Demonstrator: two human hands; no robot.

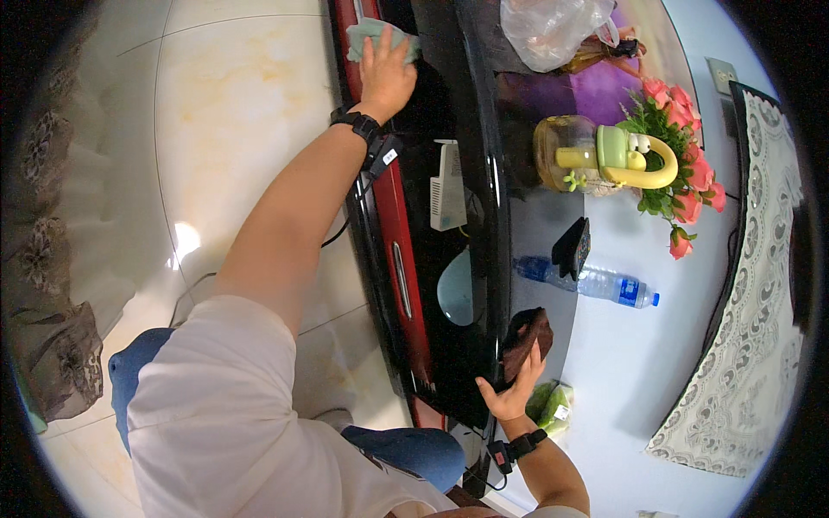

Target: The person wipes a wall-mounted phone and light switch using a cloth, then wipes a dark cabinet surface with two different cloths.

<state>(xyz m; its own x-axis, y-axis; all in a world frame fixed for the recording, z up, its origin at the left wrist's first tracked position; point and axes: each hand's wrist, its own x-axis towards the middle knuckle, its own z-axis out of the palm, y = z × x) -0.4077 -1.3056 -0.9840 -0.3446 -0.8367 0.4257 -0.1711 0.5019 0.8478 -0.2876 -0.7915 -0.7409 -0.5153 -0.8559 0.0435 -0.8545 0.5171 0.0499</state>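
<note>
My left hand presses a pale green cloth against the red and black front edge of a glossy cabinet. A black strap with a small device sits on that wrist. My right hand is lower right, its thumb apart and its fingers over a dark brown, soft-looking item at the edge of the cabinet top. Whether these fingers grip it or only rest on it is not clear. In the dark recess between the arms stand a white vented box and a pale blue rounded object.
Along the cabinet top are a clear plastic bag, a jug with a yellow handle, pink artificial roses, a black object, a plastic bottle and a green package. White lace hangs at right.
</note>
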